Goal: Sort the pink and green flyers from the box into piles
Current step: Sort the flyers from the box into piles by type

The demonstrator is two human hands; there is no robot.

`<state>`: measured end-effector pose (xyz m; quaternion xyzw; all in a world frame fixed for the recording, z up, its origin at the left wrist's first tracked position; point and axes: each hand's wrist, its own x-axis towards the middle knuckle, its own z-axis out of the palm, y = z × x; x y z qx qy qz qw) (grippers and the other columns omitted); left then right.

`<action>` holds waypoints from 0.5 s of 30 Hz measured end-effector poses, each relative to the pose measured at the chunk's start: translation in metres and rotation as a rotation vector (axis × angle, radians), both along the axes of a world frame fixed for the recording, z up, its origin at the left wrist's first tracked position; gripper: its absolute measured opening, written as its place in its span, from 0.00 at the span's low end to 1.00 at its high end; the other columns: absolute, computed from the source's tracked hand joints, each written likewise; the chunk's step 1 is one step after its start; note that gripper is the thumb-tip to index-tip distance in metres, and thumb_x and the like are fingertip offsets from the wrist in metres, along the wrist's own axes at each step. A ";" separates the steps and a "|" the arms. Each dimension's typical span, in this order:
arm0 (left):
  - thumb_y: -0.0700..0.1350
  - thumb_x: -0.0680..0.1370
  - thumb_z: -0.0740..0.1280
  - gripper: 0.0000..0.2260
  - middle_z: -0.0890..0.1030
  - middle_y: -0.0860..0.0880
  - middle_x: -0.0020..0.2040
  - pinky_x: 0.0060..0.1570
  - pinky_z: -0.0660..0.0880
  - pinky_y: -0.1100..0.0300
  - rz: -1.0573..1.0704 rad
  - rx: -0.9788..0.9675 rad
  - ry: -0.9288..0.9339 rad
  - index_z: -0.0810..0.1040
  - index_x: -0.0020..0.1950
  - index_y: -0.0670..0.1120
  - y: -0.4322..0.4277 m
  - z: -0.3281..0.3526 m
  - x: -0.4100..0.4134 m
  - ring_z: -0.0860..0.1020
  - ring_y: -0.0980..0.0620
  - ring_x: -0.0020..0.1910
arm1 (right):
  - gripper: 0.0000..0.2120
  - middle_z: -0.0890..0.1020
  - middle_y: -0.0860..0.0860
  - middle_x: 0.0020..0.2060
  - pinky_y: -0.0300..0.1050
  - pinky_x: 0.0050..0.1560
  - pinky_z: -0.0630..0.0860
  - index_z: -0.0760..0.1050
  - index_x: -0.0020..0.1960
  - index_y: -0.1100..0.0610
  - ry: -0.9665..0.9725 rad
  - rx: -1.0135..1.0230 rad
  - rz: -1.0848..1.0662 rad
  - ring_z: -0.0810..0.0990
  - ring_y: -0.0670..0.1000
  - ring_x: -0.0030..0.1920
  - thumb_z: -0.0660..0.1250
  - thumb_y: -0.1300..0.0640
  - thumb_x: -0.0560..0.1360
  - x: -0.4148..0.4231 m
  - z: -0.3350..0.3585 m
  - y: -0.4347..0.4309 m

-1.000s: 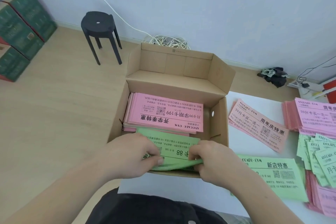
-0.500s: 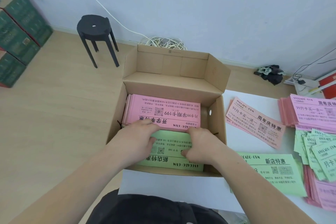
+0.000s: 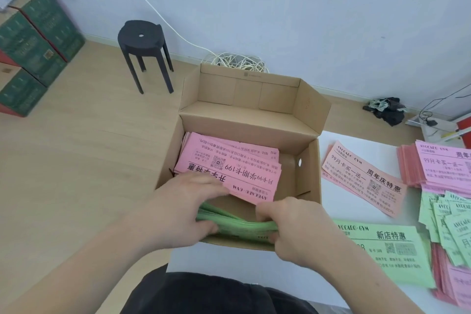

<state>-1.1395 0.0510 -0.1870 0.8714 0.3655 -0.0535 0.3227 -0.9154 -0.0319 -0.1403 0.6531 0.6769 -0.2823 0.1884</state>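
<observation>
An open cardboard box (image 3: 309, 176) stands at the left end of a white table. Inside it lies a stack of pink flyers (image 3: 229, 166) toward the back. At the box's near wall a thick bundle of green flyers (image 3: 239, 224) is tilted up on edge. My left hand (image 3: 178, 206) grips the bundle's left end, fingers over the top and reaching under the pink stack's near edge. My right hand (image 3: 293, 224) grips its right end. On the table to the right lie a pink flyer pile (image 3: 364, 181) and a green flyer pile (image 3: 382, 252).
More pink stacks (image 3: 438, 168) and loose green flyers (image 3: 453, 222) crowd the table's right edge. A black stool (image 3: 142, 41), a coil of white cable (image 3: 237, 61) and green cartons (image 3: 33, 43) stand on the wooden floor behind and to the left.
The green stack lay flat under both hands; now both hands have closed round its ends and tipped it up on edge at the box's near wall. The pink stack's near edge is lifted.
</observation>
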 end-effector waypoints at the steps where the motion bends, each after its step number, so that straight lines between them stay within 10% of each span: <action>1: 0.58 0.77 0.72 0.28 0.71 0.66 0.72 0.72 0.56 0.71 -0.049 -0.044 0.003 0.71 0.76 0.61 -0.003 0.006 0.005 0.65 0.63 0.73 | 0.13 0.76 0.46 0.49 0.47 0.46 0.70 0.68 0.57 0.40 0.004 0.053 0.019 0.76 0.54 0.50 0.65 0.55 0.78 -0.004 0.009 0.001; 7: 0.49 0.82 0.66 0.03 0.82 0.56 0.46 0.47 0.77 0.48 0.136 -0.187 -0.204 0.75 0.55 0.56 -0.018 0.031 0.038 0.78 0.54 0.45 | 0.12 0.82 0.41 0.40 0.44 0.42 0.74 0.76 0.55 0.39 0.288 0.459 -0.159 0.80 0.47 0.46 0.74 0.46 0.73 -0.004 0.045 0.013; 15: 0.42 0.84 0.64 0.11 0.86 0.54 0.59 0.52 0.83 0.52 0.693 -0.703 -0.847 0.80 0.64 0.53 -0.025 0.053 0.045 0.85 0.51 0.58 | 0.23 0.86 0.37 0.53 0.42 0.57 0.79 0.75 0.62 0.41 0.898 0.236 -0.669 0.84 0.41 0.56 0.77 0.61 0.75 0.014 0.009 0.002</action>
